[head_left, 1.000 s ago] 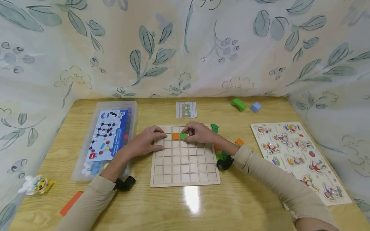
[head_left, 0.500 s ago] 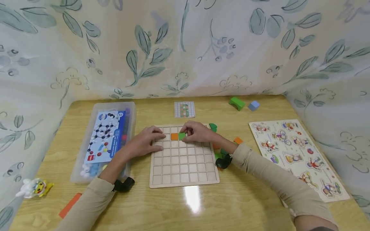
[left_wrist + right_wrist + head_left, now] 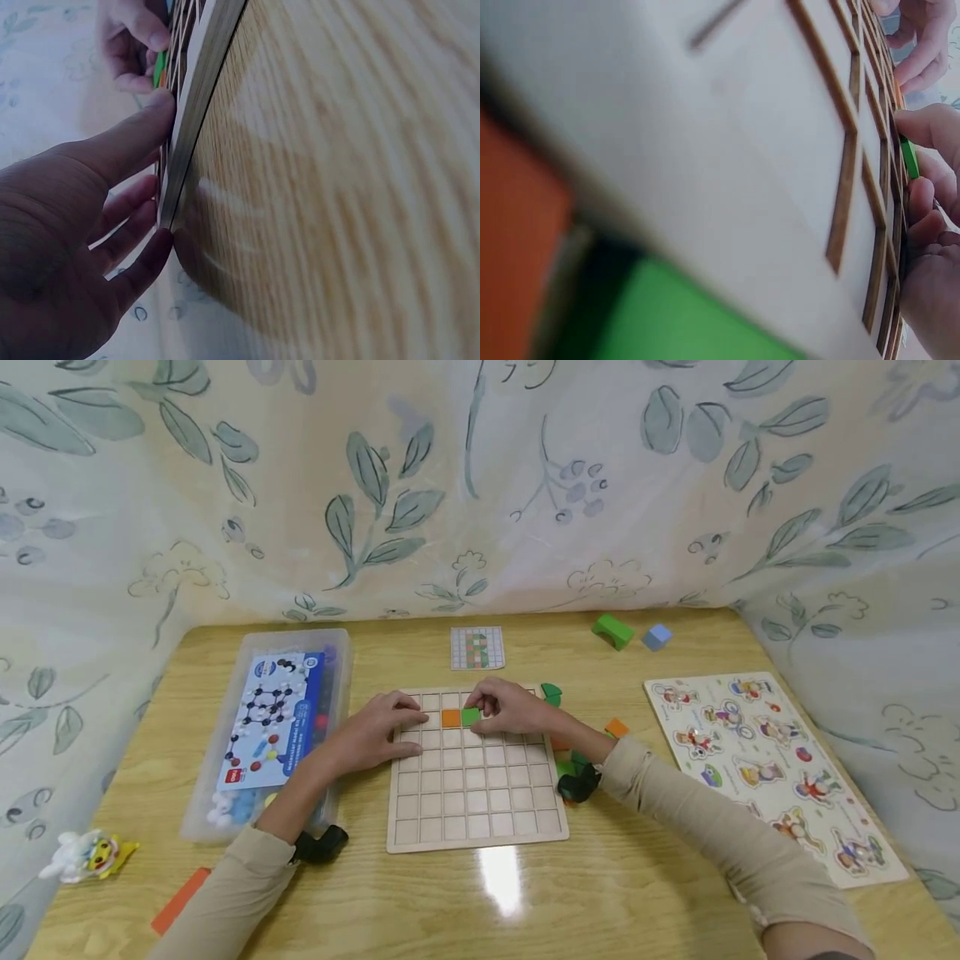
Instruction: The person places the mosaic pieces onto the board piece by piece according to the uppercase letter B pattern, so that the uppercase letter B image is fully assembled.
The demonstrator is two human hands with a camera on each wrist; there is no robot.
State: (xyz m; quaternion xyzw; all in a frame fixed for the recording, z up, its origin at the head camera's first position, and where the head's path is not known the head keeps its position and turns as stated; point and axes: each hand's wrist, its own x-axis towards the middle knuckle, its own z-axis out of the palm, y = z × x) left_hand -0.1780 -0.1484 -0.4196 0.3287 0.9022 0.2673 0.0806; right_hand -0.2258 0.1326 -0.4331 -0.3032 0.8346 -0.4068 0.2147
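Left hand (image 3: 378, 729) is lying with its fingers spread, touching the grid board (image 3: 480, 845) at its left side and holding no tile. Next along, an orange tile (image 3: 451, 718) is sitting in a cell of the second row from the far edge. Just to its right, a green tile (image 3: 470, 717) is occupying the neighbouring place; whether it is lying fully flat cannot be told. Being square, it is showing no long axis. It is lying to the right of the spread fingers, and the right hand (image 3: 513, 706) is clearly the nearer one, reaching in from the right and pinching it between thumb and fingers, palm on the tile's right. Past that wrist, loose pieces are lying by the board's right edge, a green wedge (image 3: 551, 691) among them.

As for writing, at far left a clear box (image 3: 346, 664) is bearing a label (image 3: 273, 718) whose red patch appears to be reading "deli", and whose sideways lettering seems to be saying "molecular model kit". Beyond the board, a small card (image 3: 477, 648) is showing a coloured grid without readable words. At far right, the picture board (image 3: 780, 753) is carrying captions too small to read.
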